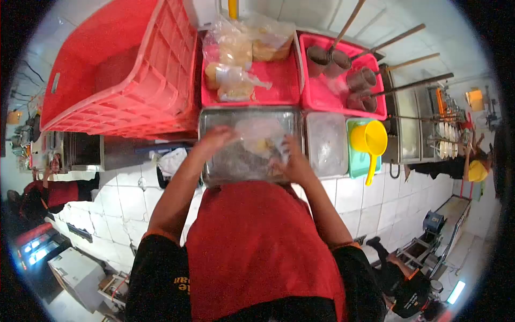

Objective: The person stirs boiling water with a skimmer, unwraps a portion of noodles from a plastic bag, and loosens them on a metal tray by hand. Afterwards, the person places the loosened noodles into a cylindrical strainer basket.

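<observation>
A clear plastic bag (257, 130) with something pale yellow in its lower part is between my hands, over a grey metal tray (214, 169). My left hand (217, 139) reaches in from the left, its blurred fingertips at the bag's left edge. At the bag's right edge is my right hand (292, 161), its fingers also smeared by motion. Whether either hand grips the plastic cannot be made out. Behind the tray, a pink crate (281, 80) holds several filled clear bags (236, 45) of pale yellow food.
A tall red crate (123, 75) stands at left. The right pink bin (343, 107) holds several long-handled cylindrical scoops (338, 63), handles jutting outward. A yellow dipper (369, 137) lies on a green container (357, 161), beside a translucent lidded box (327, 145). Other people (64, 196) work around the room.
</observation>
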Demonstrator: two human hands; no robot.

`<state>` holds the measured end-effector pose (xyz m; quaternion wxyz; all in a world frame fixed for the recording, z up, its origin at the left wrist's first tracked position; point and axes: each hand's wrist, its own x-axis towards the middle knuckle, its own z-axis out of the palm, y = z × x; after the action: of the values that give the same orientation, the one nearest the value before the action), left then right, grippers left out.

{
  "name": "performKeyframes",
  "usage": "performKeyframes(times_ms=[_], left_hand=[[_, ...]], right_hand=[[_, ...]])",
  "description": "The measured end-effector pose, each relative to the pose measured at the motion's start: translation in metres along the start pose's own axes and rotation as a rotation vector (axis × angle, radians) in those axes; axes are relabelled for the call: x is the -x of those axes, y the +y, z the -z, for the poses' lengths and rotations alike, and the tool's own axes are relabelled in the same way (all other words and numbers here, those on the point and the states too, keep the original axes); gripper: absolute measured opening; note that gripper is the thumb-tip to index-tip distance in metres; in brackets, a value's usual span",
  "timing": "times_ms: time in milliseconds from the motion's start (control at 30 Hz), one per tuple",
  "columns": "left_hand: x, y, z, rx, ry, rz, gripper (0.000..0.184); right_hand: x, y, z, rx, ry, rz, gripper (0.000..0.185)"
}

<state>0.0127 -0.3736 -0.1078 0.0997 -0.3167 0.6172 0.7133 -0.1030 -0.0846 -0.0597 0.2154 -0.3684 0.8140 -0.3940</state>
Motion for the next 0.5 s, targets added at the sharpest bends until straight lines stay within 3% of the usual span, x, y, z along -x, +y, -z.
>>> performKeyframes(times_ms=[67,200,267,333,367,433,500], left_hand=[[0.027,0.005,-0.013,0.351,-0.147,0.061,0.024],[0.072,0.024,-0.025,0.328,-0.175,-0.075,0.022],[0.088,0.034,-0.017,0.371,0.019,-0.094,0.018],[0.103,0.037,-0.002,0.321,0.026,-0.189,0.016],[0.111,0.034,0.006,0.273,0.027,-0.283,0.014],[0.119,0.017,0.023,0.343,-0.008,-0.230,0.009],[0.123,0.001,0.031,0.247,0.036,-0.112,0.013]], right_hand=[[-0.006,0.016,-0.019,0.080,-0.157,-0.030,0.098],[-0.028,0.058,-0.070,0.151,-0.230,0.180,0.094],[-0.042,0.068,-0.069,0.099,-0.337,-0.039,0.091],[-0.034,0.024,-0.039,0.211,-0.326,-0.044,0.073],[-0.035,0.018,-0.034,0.207,-0.338,-0.045,0.073],[-0.047,0.017,-0.028,0.454,-0.522,-0.225,0.073],[-0.058,0.022,-0.031,0.505,-0.501,-0.222,0.069]])
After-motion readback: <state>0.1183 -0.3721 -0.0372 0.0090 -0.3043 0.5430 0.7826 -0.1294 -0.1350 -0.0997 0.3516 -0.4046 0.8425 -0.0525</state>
